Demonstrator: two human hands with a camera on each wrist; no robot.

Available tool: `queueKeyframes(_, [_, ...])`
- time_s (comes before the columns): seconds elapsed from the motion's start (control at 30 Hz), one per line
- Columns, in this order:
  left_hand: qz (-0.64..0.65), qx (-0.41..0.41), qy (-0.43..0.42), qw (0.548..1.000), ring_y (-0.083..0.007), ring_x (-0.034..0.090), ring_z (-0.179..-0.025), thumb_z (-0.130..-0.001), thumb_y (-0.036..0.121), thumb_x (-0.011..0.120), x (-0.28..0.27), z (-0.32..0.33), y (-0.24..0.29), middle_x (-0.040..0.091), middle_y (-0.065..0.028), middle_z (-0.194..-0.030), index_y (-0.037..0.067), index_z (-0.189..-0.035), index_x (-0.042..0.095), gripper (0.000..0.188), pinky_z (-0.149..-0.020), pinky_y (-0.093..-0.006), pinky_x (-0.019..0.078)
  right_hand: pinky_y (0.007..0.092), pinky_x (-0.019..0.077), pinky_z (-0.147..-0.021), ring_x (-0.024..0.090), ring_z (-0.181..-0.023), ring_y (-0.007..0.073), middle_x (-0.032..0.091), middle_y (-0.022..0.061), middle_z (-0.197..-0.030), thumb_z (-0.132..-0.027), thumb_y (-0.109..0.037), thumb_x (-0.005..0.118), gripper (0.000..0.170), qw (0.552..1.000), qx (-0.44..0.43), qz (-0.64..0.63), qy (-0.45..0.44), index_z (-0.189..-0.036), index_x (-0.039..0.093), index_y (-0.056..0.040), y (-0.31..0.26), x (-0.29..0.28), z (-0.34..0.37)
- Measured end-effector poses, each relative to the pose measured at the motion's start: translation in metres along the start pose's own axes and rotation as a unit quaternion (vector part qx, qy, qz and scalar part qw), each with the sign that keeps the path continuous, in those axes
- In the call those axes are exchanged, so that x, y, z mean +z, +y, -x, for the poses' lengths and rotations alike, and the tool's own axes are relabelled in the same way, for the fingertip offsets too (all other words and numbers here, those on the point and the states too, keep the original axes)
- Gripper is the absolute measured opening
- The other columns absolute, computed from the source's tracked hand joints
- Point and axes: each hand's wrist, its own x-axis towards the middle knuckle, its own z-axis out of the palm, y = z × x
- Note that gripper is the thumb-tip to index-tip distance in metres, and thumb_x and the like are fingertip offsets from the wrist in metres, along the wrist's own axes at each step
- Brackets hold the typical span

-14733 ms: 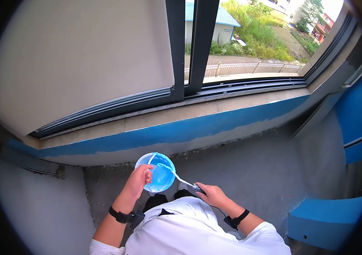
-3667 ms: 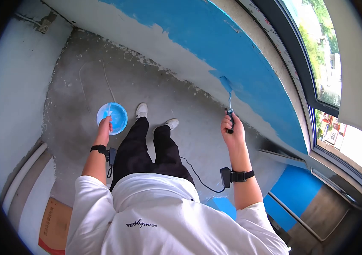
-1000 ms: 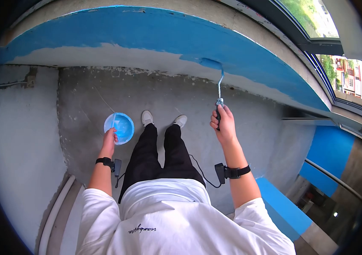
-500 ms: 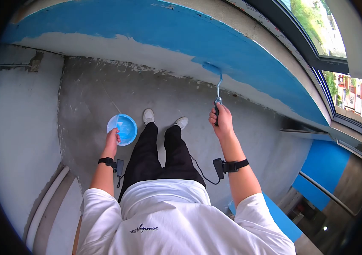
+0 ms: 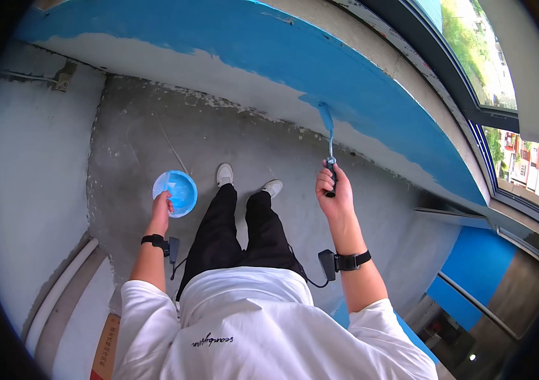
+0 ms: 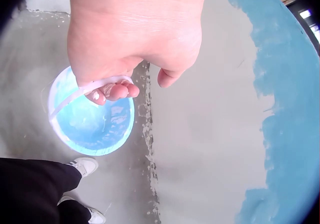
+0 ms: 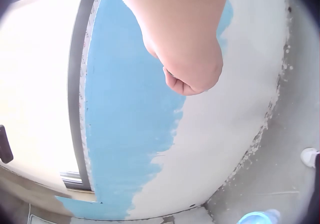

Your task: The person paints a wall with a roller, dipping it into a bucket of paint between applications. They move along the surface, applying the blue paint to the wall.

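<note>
Low at my left side hangs a light blue paint bucket [image 5: 194,190]. My left hand [image 5: 162,205] grips its white handle [image 6: 70,100], the fingers curled round it in the left wrist view. Wet blue paint [image 6: 85,116] coats the inside. In front of me on the right, my right hand [image 5: 336,190] holds a small paint roller by its black grip [image 5: 331,178]. The blue roller head [image 5: 326,116] lies on the wall, at the lower edge of the blue paint [image 5: 371,95]. In the right wrist view my right hand [image 7: 190,66] hides the roller.
Below the blue band the wall is bare whitish [image 5: 238,82]. A window [image 5: 472,69] is at upper right. White pipes [image 5: 60,297] and a cardboard box [image 5: 105,348] stand on the left. My shoes [image 5: 224,175] are on the grey floor [image 5: 136,126].
Long before, the roller was at the bucket; later it is on the wall. Over the last second the roller head has swung from sideways to more upright, and my view has turned slightly.
</note>
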Motion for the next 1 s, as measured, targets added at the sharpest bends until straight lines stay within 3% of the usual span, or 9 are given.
queueKeyframes(0.23, [0.020,-0.009,0.011,1.000,-0.0124,0.041,-0.055,-0.087,0.032,0.054,-0.004,0.001,0.003,0.042,-0.0010,-0.061,0.006,-0.090,0.052,0.027,-0.054,-0.0264,0.0356,0.0208,0.0291,-0.042,0.033,-0.052,0.0078,0.038,0.0010,-0.068,-0.097,-0.017,0.040,0.022,0.998,0.034,-0.053,0.007,-0.101,0.049,0.0032,0.001,0.014,0.002])
queueKeyframes(0.43, [0.036,-0.021,0.002,0.999,-0.0120,0.041,-0.055,-0.087,0.032,0.054,-0.002,0.000,0.006,0.042,-0.0008,-0.061,0.006,-0.091,0.052,0.027,-0.053,-0.0262,0.0355,0.0209,0.0293,-0.041,0.033,-0.051,0.0078,0.037,0.0006,-0.066,-0.097,-0.017,0.040,0.023,0.992,0.070,-0.099,-0.044,-0.100,0.051,0.0031,-0.002,-0.008,0.001])
queueKeyframes(1.0, [0.013,-0.006,-0.023,1.000,-0.0126,0.041,-0.054,-0.087,0.033,0.053,-0.001,-0.009,0.004,0.041,-0.0008,-0.060,0.005,-0.091,0.051,0.029,-0.053,-0.0265,0.0348,0.0201,0.0257,-0.042,0.031,-0.052,0.0075,0.038,0.0008,-0.069,-0.098,-0.020,0.040,0.019,0.989,-0.036,0.143,0.008,-0.102,0.049,-0.0031,-0.001,-0.021,-0.011])
